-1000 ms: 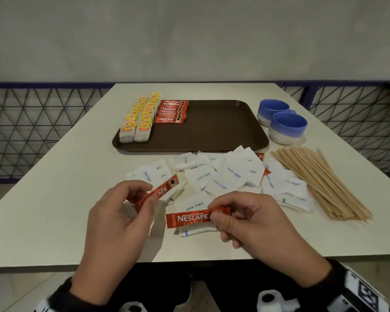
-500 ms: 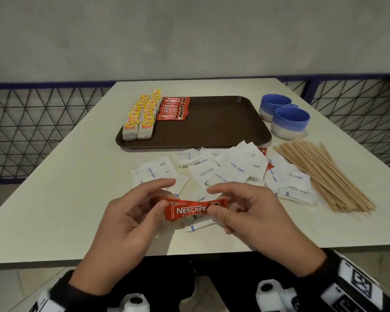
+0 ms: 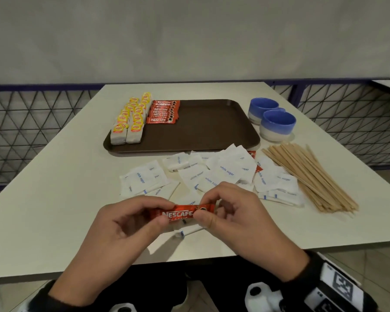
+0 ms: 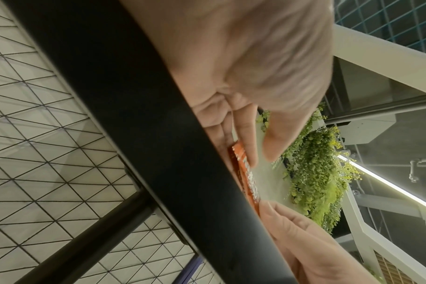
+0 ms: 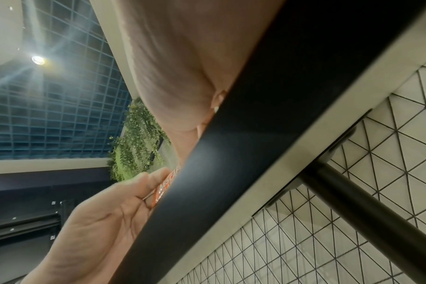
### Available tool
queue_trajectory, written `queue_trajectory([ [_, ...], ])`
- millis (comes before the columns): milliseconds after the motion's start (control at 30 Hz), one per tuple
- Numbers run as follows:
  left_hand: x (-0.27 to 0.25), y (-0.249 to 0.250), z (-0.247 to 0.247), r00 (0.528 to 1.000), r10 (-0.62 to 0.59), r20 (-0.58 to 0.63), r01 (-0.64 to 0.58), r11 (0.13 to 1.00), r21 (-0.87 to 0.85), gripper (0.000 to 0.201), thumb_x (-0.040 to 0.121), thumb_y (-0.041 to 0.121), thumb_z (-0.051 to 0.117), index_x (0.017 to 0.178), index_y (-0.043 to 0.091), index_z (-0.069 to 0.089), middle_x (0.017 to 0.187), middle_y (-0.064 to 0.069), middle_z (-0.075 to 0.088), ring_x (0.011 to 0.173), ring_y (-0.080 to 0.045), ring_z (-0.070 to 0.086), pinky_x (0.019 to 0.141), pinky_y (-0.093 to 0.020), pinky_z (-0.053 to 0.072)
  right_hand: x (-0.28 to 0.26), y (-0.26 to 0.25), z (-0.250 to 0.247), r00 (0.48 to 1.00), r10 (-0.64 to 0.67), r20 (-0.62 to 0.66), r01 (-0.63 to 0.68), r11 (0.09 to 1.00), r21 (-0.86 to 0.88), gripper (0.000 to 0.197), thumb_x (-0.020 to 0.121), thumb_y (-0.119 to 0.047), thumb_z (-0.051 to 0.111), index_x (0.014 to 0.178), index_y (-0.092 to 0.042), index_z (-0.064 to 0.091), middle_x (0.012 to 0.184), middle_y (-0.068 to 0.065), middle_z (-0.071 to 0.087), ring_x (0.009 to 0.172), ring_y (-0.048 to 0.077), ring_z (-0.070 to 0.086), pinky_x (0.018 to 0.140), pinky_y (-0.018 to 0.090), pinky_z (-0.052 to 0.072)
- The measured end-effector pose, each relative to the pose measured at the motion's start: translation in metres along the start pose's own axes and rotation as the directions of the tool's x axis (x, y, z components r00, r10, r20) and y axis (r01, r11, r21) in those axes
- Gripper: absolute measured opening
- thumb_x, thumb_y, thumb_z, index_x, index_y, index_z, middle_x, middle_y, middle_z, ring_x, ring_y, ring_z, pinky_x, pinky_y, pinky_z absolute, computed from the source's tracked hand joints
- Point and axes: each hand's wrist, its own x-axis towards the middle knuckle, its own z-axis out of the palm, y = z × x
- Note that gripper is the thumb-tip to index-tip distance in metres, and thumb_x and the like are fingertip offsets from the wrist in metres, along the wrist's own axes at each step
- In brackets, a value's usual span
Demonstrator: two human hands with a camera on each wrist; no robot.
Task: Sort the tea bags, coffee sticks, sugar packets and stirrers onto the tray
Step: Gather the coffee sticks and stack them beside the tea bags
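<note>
Near the front edge of the bench (image 3: 54, 199), both hands hold one red coffee stick (image 3: 182, 214) level above the surface. The left hand (image 3: 122, 224) pinches its left end between thumb and fingers, and the right hand (image 3: 232, 215) pinches its right end the same way, so each grip is grasping the stick. Whether a second stick lies behind it cannot be told.

Just beyond the hands, white sugar packets (image 3: 223, 170) lie scattered across the middle of the bench, one red stick partly hidden among them. The wooden stirrers (image 3: 306, 179) lie in a loose bundle toward the right edge. The brown tray (image 3: 212, 129) sits toward the far edge; its left end carries two rows of tea bags (image 3: 131, 118), with a stack of coffee sticks (image 3: 163, 111) just beside them. Two blue cups (image 3: 277, 122) stand off the tray's right end.
</note>
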Motion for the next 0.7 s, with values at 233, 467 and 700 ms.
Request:
queue_trajectory([
  [233,0.004,-0.007,0.002,0.984,-0.005,-0.176,-0.012,0.995,-0.095,0.020,0.074,-0.002,0.069,0.084,0.012,0.080,0.083,-0.009,0.079,0.076,-0.014,0.075,0.071,-0.014,0.058,0.011,-0.021,-0.034,0.984,0.129,-0.121,-0.116,0.987,0.107,0.010,0.089,-0.034,0.076,0.098,-0.030,0.073,0.079,-0.009,0.063,0.056,0.009,0.051,0.054,0.029,0.047],
  [467,0.007,-0.012,0.001,0.983,-0.009,-0.185,0.001,0.999,-0.045,0.028,0.081,-0.017,0.065,0.077,0.007,0.078,0.082,-0.005,0.079,0.073,-0.008,0.073,0.068,-0.011,0.056,0.086,-0.023,-0.144,0.916,0.397,-0.063,-0.344,0.695,-0.631,0.012,0.095,-0.024,0.069,0.107,-0.023,0.072,0.088,-0.009,0.067,0.077,0.007,0.064,0.070,0.019,0.048],
  [700,0.006,-0.015,-0.002,0.972,0.000,-0.233,-0.014,0.998,-0.057,0.034,0.085,-0.015,0.063,0.082,0.015,0.078,0.083,-0.005,0.079,0.077,-0.014,0.076,0.074,-0.020,0.060,0.136,0.013,-0.134,0.767,0.630,-0.118,-0.538,0.532,-0.654,0.019,0.098,-0.032,0.065,0.094,-0.014,0.066,0.075,0.002,0.063,0.068,0.013,0.058,0.065,0.025,0.046],
])
